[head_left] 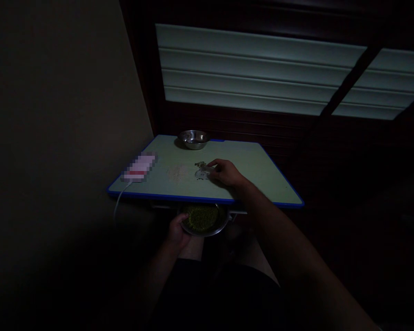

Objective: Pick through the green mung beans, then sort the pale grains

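Right hand: over the middle of the table, the right hand (226,172) pinches a clear piece (203,173) between thumb and fingers; its exact shape is hard to tell in this dim light.
Left hand: below the near edge, the left hand (178,231) grasps the left side of a large metal bowl (210,234), thumb over the rim.
Large bowl: partly hidden under the near edge of the table, above the person's legs (192,250), with small green grains (203,218) inside.
Bowl handling: probably stiff, fairly weighty with its load and smooth at the rim; a firm hold on the rim with support beneath should keep it level, since loose grains could spill if it tips.
Clear piece handling: likely light, thin and slippery; its right edge looks the best place to pinch.
Dark bits: a small cluster of dark bits (200,164) lies just beyond the clear piece, loose and easily scattered.
Table: pale top (262,184), blue border; its near edge stands between the two hands and overhangs the bowl.
Far side: a small steel bowl (195,145) stands near the far edge, left of the right hand.
Left side: a blurred pink object (140,166) lies there, with a white cable (117,201) hanging over the near edge.
Beyond: pale slatted panels (248,73) in a dark frame.
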`<state>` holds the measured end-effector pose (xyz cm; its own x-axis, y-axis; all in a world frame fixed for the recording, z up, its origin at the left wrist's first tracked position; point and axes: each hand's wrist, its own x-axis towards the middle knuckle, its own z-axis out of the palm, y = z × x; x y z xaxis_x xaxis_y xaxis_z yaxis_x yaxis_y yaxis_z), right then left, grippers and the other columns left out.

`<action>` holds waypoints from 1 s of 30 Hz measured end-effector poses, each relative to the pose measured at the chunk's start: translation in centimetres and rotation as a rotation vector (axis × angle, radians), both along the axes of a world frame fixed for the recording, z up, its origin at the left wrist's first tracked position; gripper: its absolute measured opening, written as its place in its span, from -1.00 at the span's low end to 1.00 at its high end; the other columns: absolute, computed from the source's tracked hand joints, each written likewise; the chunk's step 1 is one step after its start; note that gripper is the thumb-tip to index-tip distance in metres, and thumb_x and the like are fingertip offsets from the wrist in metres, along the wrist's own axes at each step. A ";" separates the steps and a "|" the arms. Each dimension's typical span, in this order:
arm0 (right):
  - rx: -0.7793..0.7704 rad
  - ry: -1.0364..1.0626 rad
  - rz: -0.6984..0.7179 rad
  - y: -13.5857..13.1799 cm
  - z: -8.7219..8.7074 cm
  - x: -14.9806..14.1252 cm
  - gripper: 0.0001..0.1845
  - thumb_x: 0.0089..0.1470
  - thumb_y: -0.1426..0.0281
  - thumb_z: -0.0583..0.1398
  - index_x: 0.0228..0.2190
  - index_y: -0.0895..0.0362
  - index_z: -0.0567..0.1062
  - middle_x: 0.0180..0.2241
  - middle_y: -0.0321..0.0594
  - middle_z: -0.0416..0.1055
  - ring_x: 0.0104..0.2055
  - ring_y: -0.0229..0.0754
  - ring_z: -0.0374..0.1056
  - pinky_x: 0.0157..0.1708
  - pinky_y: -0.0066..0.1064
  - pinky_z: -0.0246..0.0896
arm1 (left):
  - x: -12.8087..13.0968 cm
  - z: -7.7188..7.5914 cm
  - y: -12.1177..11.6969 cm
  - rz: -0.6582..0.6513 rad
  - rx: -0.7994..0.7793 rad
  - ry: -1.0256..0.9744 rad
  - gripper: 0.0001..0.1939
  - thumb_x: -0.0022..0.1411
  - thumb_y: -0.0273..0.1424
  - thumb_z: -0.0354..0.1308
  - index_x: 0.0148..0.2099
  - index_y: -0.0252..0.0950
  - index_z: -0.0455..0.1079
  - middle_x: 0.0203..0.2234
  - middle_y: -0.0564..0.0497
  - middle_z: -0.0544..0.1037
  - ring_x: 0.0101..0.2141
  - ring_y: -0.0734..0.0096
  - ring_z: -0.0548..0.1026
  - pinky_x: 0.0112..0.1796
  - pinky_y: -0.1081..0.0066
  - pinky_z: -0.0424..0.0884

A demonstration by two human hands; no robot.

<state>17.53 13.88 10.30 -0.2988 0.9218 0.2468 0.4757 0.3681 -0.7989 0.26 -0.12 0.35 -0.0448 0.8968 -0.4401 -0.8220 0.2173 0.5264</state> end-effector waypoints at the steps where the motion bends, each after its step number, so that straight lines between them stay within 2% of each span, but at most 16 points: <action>1: 0.000 -0.010 -0.004 0.0 0.1 -0.1 -0.59 -0.22 0.47 0.32 -0.21 0.17 0.55 -0.50 -0.30 0.43 -0.52 -0.33 0.23 -0.45 -0.47 0.14 | 0.0 0.0 0.0 0.011 0.006 0.000 -0.75 -0.07 -0.54 0.11 -0.30 -0.41 0.53 -0.42 -0.16 0.64 -0.31 0.11 0.60 -0.14 0.13 0.49; 9: -0.010 0.000 0.023 0.1 0.1 -0.7 -0.65 -0.24 0.50 0.32 -0.28 0.16 0.56 -0.52 -0.34 0.39 -0.51 -0.34 0.22 -0.46 -0.48 0.11 | 0.0 -0.2 0.0 0.060 0.044 -0.039 -0.65 -0.10 -0.55 0.12 -0.20 -0.40 0.54 -0.41 -0.14 0.64 -0.21 0.05 0.58 -0.10 0.11 0.47; 17: -0.176 0.079 0.152 -1.3 0.5 -1.1 -0.61 -0.23 0.51 0.29 -0.23 0.19 0.54 -0.53 -0.35 0.36 -0.55 -0.37 0.19 -0.51 -0.51 0.07 | -0.1 -0.7 0.1 0.038 0.027 -0.016 -0.72 -0.09 -0.53 0.12 -0.27 -0.39 0.54 -0.41 -0.13 0.64 -0.25 0.10 0.59 -0.12 0.13 0.48; 24: -0.196 0.051 0.192 -3.2 0.7 -1.1 -0.61 -0.19 0.48 0.29 -0.21 0.18 0.53 -0.56 -0.39 0.34 -0.57 -0.39 0.15 -0.54 -0.53 0.03 | 0.0 -0.3 0.0 0.040 0.039 -0.019 -0.75 -0.10 -0.53 0.13 -0.31 -0.37 0.54 -0.43 -0.12 0.64 -0.26 0.07 0.59 -0.14 0.11 0.49; 30: -0.153 -0.002 0.262 -3.8 1.0 -0.6 -0.60 -0.21 0.45 0.33 -0.21 0.18 0.55 -0.52 -0.37 0.37 -0.50 -0.36 0.22 -0.47 -0.53 0.09 | 0.1 -0.3 0.1 0.043 0.036 -0.023 -0.76 -0.10 -0.53 0.12 -0.32 -0.39 0.53 -0.43 -0.15 0.63 -0.25 0.06 0.59 -0.14 0.11 0.49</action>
